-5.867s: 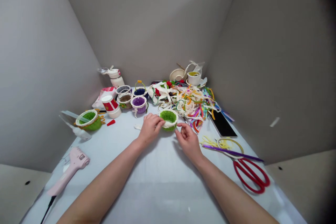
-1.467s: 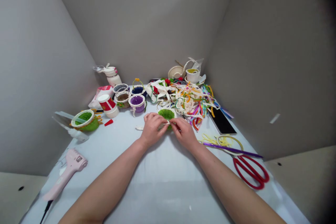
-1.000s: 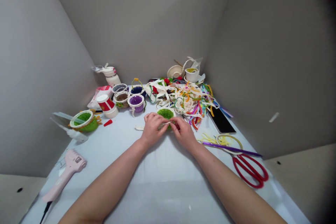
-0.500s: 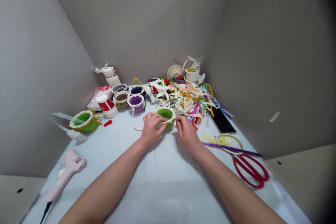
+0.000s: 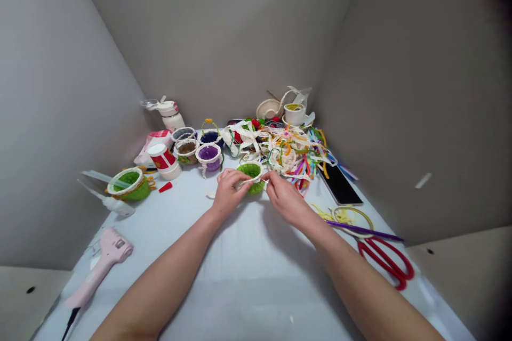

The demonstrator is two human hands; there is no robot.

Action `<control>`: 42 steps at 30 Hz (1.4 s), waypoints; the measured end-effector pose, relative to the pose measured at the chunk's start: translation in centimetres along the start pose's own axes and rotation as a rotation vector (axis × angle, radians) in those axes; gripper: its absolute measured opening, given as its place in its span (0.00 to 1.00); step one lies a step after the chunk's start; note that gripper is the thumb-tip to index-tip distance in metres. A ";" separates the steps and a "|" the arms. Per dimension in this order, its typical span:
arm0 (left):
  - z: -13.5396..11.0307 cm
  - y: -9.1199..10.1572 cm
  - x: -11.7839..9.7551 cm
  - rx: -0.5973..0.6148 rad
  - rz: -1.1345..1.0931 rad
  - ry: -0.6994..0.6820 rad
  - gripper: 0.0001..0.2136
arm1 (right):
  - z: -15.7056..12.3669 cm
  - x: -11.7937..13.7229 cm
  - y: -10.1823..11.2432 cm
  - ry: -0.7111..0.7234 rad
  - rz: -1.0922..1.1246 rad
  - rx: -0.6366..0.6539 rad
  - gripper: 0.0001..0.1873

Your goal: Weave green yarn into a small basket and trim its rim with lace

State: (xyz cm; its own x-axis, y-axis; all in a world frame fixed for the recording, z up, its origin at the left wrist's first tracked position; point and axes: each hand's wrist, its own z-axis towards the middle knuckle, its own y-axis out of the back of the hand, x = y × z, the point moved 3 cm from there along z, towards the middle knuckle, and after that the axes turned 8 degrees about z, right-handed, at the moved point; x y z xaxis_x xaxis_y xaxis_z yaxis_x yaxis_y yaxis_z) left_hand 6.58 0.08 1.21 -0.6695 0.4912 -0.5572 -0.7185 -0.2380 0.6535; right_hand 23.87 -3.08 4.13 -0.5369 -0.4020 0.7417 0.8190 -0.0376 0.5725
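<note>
A small green basket [image 5: 256,187] with a white trim round its rim sits between my hands, tilted a little. My left hand [image 5: 231,189] is closed on the near left side of the basket, its thumb along the white trim. At the right of the rim my right hand [image 5: 282,195] pinches close to the white trim; what lies between those fingertips is too small to make out. A short end of white trim [image 5: 210,195] shows on the table left of my left hand.
Several finished-looking small baskets [image 5: 208,157] stand at the back left. A heap of lace and coloured strips [image 5: 288,149] lies behind. Right are a phone [image 5: 341,185] and red-handled scissors [image 5: 387,262]; left are a pink glue gun [image 5: 100,264] and another green basket [image 5: 134,185].
The basket has tilted slightly, and my right hand has turned a little at its rim. My left hand stays on the basket. The whole view has shifted slightly.
</note>
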 end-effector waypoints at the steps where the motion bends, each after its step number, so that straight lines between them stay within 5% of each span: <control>1: 0.0 0.0 0.0 -0.003 -0.004 0.005 0.06 | 0.1 0.1 -0.1 -0.002 0.041 -0.003 0.11; 6: 0.3 0.2 0.1 -0.030 -0.060 0.035 0.05 | 0.3 -0.5 -0.9 -0.027 0.180 -0.072 0.11; 13: 0.6 0.3 1.0 -0.022 -0.207 0.134 0.06 | 0.5 -0.9 -1.4 0.126 0.069 -0.222 0.08; 29: 0.5 0.0 1.3 0.022 -0.312 0.261 0.09 | 0.4 -0.7 -1.8 0.221 -0.122 -0.215 0.08; 42: 0.4 0.0 1.1 0.006 -0.248 0.173 0.06 | 0.3 -0.6 -1.8 0.192 -0.150 -0.187 0.09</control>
State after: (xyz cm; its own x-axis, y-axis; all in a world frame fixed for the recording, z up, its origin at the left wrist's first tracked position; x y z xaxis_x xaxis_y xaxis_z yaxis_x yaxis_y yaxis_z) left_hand 5.92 0.96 0.85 -0.4964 0.3836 -0.7788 -0.8633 -0.1237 0.4894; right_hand 22.65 -2.48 2.74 -0.6214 -0.5438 0.5641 0.7660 -0.2702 0.5833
